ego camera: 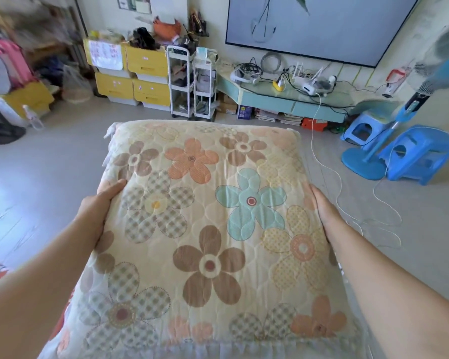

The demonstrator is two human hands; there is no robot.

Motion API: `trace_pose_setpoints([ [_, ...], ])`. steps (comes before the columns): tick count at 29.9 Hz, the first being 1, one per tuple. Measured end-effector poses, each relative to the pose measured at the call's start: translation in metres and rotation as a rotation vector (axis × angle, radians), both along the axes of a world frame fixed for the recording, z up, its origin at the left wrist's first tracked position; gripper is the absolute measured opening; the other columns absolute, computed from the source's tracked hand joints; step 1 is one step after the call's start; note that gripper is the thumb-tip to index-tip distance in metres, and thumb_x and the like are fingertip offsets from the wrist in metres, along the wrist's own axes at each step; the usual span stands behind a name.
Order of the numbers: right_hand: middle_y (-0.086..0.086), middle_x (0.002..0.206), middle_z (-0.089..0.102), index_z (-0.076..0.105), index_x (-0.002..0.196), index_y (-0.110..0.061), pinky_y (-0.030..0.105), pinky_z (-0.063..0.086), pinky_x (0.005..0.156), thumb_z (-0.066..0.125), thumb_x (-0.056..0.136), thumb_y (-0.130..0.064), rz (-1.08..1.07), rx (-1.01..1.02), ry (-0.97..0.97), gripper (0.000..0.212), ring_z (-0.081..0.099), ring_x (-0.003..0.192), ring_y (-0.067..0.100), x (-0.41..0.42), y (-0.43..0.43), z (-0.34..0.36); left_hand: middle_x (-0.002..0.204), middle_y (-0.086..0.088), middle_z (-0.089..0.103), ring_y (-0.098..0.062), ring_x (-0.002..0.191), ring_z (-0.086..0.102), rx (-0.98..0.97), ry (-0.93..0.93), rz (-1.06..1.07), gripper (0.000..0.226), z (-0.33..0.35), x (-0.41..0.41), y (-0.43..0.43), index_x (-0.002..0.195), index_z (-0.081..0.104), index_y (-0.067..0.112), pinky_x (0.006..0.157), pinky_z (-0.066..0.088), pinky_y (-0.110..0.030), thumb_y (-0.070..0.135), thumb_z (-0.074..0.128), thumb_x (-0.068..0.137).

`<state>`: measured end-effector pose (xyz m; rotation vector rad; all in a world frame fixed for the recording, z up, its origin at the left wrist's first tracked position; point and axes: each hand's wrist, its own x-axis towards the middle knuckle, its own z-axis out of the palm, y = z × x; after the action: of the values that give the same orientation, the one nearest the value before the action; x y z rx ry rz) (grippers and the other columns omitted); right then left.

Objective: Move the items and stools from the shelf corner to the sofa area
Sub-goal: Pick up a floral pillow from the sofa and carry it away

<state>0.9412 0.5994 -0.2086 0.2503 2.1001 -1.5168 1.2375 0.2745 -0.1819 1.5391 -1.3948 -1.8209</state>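
Note:
A large square cushion (210, 229) with a cream quilted cover and big printed flowers fills the middle of the view, held flat in front of me above the floor. My left hand (99, 206) grips its left edge, thumb on top. On the opposite edge my right hand (324, 211) holds on, its fingers hidden underneath. Two blue plastic stools stand on the floor at the right: the nearer stool (417, 154) and a smaller-looking far stool (366, 128) behind it.
A blue standing fan (366, 161) stands between the stools, with white cables (329, 172) trailing across the grey floor. A pale green TV bench (290, 99) with routers, a white trolley (189, 81) and yellow drawer boxes (138, 76) line the far wall. A pink bag (8, 63) sits at left.

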Motion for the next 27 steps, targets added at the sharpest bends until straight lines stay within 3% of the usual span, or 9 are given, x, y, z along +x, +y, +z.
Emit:
trace_pose_setpoints([
  [4,0.003,0.108,0.070,0.067,0.111,-0.020,0.037,0.048,0.093,0.057,0.058,-0.078,0.094,0.006,0.008,0.079,0.064,0.099,0.025,-0.047,-0.067,-0.004,0.102,-0.010,0.071,-0.033,0.091,0.068,0.012,-0.003,0.080,0.069,-0.010,-0.029,-0.042,0.113,0.062,0.011,0.087,0.054,-0.047,0.054,0.077,0.061],
  [7,0.005,0.111,0.067,0.063,0.117,-0.019,0.034,0.046,0.083,0.054,0.064,-0.075,0.129,0.004,0.041,0.078,0.062,0.100,0.025,-0.089,-0.124,-0.007,0.098,-0.010,0.072,-0.032,0.087,0.069,0.012,0.009,0.109,0.072,-0.018,-0.058,-0.084,0.110,0.065,0.011,0.084,0.055,-0.045,0.058,0.077,0.057],
  [11,0.007,0.109,0.069,0.064,0.120,-0.019,0.036,0.049,0.088,0.056,0.046,-0.080,0.202,0.014,0.022,0.096,0.064,0.099,0.026,-0.148,-0.212,-0.005,0.098,-0.011,0.073,-0.033,0.089,0.070,0.054,0.029,0.174,0.082,-0.024,-0.095,-0.153,0.107,0.067,0.012,0.086,0.055,-0.048,0.062,0.081,0.044],
  [14,0.007,0.110,0.069,0.065,0.119,-0.019,0.036,0.049,0.088,0.056,0.043,-0.081,0.253,0.025,0.007,0.098,0.064,0.099,0.026,-0.184,-0.265,0.000,0.100,-0.012,0.073,-0.033,0.089,0.071,0.072,0.035,0.242,0.090,-0.026,-0.113,-0.193,0.109,0.067,0.011,0.085,0.055,-0.049,0.063,0.082,0.037],
  [16,0.006,0.109,0.069,0.065,0.118,-0.019,0.036,0.050,0.085,0.056,0.048,-0.080,0.276,0.019,0.010,0.093,0.064,0.097,0.026,-0.203,-0.294,-0.002,0.101,-0.013,0.073,-0.033,0.089,0.071,0.067,0.032,0.274,0.089,-0.021,-0.125,-0.206,0.111,0.066,0.010,0.082,0.056,-0.047,0.061,0.082,0.041],
  [21,0.006,0.106,0.068,0.065,0.118,-0.016,0.034,0.048,0.082,0.058,0.060,-0.075,0.409,0.030,-0.015,0.083,0.063,0.095,0.026,-0.256,-0.396,-0.015,0.100,-0.013,0.071,-0.031,0.086,0.069,0.037,0.097,0.375,0.060,-0.019,-0.159,-0.258,0.109,0.066,0.010,0.069,0.055,-0.039,0.049,0.077,0.065],
  [24,0.008,0.104,0.066,0.063,0.118,-0.015,0.034,0.046,0.086,0.055,0.072,-0.069,0.540,0.016,-0.021,0.071,0.060,0.097,0.028,-0.289,-0.470,-0.020,0.104,-0.013,0.071,-0.032,0.089,0.070,0.024,0.132,0.471,0.069,-0.037,-0.169,-0.293,0.113,0.064,0.018,0.078,0.057,-0.047,0.053,0.082,0.055],
  [27,0.008,0.116,0.065,0.063,0.118,-0.015,0.040,0.046,0.098,0.055,0.067,-0.073,0.651,0.065,0.009,0.078,0.059,0.107,0.030,-0.320,-0.553,-0.022,0.111,-0.013,0.071,-0.035,0.097,0.070,0.031,0.199,0.594,0.081,-0.071,-0.168,-0.333,0.116,0.064,0.028,0.089,0.052,-0.056,0.059,0.086,0.044],
])
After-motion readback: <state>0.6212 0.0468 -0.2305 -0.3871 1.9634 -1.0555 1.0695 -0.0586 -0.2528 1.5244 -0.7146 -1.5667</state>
